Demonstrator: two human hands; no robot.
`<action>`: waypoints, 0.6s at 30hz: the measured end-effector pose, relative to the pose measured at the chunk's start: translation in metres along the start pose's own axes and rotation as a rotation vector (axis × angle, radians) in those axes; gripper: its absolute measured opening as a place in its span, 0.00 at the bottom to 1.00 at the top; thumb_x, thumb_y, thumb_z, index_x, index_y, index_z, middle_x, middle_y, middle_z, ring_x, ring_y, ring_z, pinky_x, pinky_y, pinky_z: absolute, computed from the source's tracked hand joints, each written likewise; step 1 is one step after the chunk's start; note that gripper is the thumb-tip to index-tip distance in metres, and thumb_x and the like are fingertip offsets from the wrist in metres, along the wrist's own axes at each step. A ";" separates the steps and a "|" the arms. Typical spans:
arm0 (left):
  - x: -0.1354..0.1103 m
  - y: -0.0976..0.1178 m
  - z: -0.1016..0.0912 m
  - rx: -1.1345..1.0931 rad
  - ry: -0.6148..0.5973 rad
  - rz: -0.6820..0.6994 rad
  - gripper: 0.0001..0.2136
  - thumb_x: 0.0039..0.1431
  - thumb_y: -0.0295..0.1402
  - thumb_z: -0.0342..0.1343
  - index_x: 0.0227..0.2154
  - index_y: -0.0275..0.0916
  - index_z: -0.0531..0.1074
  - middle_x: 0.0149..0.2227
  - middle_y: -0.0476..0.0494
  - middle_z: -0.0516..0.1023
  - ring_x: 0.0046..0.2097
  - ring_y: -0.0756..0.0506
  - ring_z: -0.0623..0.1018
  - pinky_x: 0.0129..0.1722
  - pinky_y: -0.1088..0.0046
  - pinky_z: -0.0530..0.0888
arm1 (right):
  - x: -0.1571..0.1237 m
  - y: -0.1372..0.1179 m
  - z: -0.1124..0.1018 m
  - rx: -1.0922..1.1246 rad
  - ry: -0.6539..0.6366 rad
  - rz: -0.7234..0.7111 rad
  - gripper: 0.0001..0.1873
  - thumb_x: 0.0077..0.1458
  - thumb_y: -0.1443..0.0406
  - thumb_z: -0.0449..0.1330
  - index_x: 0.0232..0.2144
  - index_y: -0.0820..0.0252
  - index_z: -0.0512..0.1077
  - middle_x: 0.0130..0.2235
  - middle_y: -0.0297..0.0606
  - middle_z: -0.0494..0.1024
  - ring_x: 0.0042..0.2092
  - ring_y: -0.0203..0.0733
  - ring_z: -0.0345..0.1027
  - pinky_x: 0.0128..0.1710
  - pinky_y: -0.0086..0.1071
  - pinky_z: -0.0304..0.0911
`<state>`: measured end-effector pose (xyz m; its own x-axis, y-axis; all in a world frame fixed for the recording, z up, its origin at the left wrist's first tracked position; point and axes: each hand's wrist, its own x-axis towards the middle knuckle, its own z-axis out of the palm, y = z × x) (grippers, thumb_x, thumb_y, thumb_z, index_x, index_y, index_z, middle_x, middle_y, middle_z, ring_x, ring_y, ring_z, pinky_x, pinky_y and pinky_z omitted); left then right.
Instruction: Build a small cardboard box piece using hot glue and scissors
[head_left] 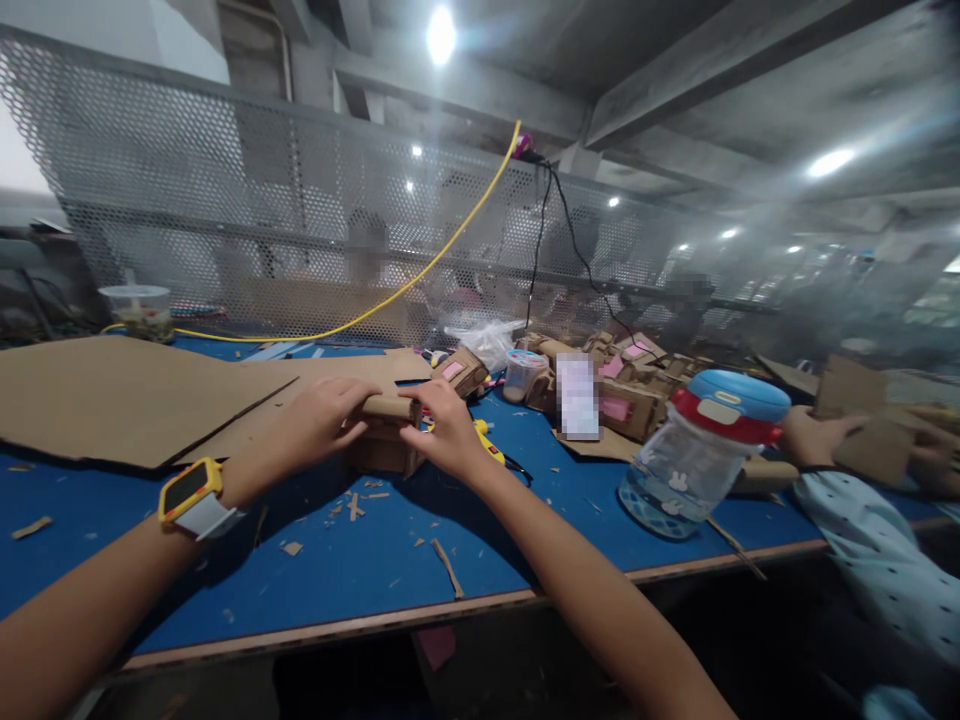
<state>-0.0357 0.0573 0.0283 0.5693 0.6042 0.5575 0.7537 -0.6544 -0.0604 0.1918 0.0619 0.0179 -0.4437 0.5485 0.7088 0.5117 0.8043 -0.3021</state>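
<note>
Both my hands hold a small cardboard model [384, 445] standing on the blue table [360, 570]. A rolled cardboard tube [388, 407] lies along its top. My left hand [319, 420], with a yellow watch [191, 492] on the wrist, has its fingers curled round the tube's left end. My right hand [448, 430] pinches the tube's right end and rests against the model's right side. A yellow cutter [489, 443] lies just behind my right hand.
Large cardboard sheets [127, 395] lie at the left. A clear bottle with a blue and red lid [701, 450] stands at the right, with several cardboard models [630, 385] behind it. Another person's hands [814, 435] hold cardboard at far right. Scraps litter the table; a mesh fence [300, 240] runs behind.
</note>
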 end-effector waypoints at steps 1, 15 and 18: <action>0.000 0.000 0.000 0.003 0.000 0.000 0.14 0.61 0.31 0.49 0.46 0.37 0.73 0.43 0.35 0.81 0.45 0.37 0.79 0.45 0.62 0.74 | 0.000 0.000 0.000 0.002 0.000 -0.001 0.19 0.48 0.70 0.62 0.45 0.61 0.76 0.44 0.45 0.81 0.49 0.52 0.70 0.52 0.46 0.66; 0.001 0.004 -0.003 -0.011 -0.012 -0.022 0.14 0.61 0.33 0.49 0.46 0.36 0.74 0.43 0.33 0.81 0.45 0.36 0.80 0.44 0.61 0.74 | -0.001 0.002 0.002 -0.010 0.010 -0.011 0.19 0.48 0.70 0.62 0.45 0.61 0.76 0.44 0.45 0.81 0.48 0.52 0.71 0.52 0.45 0.67; 0.000 0.003 -0.002 -0.016 -0.005 -0.021 0.14 0.61 0.33 0.50 0.46 0.36 0.74 0.44 0.33 0.81 0.45 0.36 0.79 0.45 0.60 0.73 | -0.001 0.002 0.002 -0.014 0.014 -0.018 0.19 0.48 0.70 0.62 0.45 0.62 0.77 0.43 0.45 0.81 0.48 0.52 0.71 0.51 0.44 0.67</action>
<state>-0.0340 0.0539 0.0299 0.5550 0.6204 0.5542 0.7604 -0.6485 -0.0355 0.1920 0.0636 0.0159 -0.4429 0.5308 0.7226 0.5143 0.8105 -0.2803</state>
